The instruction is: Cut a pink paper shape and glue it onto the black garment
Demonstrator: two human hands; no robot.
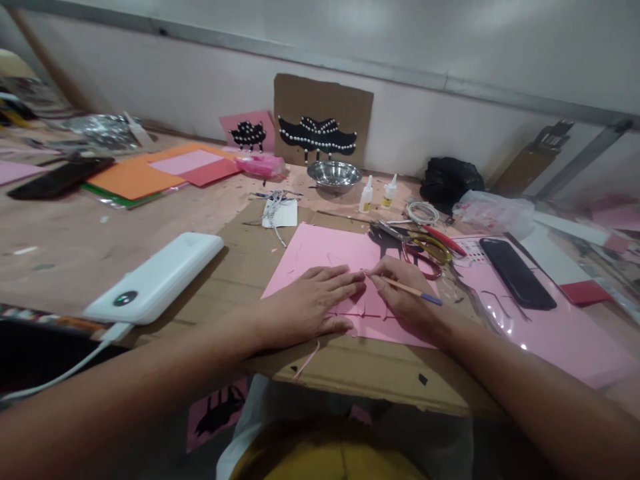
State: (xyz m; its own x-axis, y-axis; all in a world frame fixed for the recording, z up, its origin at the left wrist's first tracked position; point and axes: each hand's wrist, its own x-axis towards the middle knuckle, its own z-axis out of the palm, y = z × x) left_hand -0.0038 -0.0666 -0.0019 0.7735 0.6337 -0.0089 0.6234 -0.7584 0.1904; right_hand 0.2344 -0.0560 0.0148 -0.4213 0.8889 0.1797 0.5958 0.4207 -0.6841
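While the left hand (313, 300) is lying flat and open, pinning the pink sheet (325, 257) steady, the right hand (407, 293) is gripping a pencil (405, 288), tip on the sheet.

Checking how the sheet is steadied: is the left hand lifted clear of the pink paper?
No, the left hand lies flat on the pink paper while the right hand holds a pencil.

left hand (313, 300) flat on pink sheet (327, 257), right hand (407, 293) gripping pencil (405, 288) tip-down on it, scissors (417, 247) just beyond, white power bank (157, 277) left
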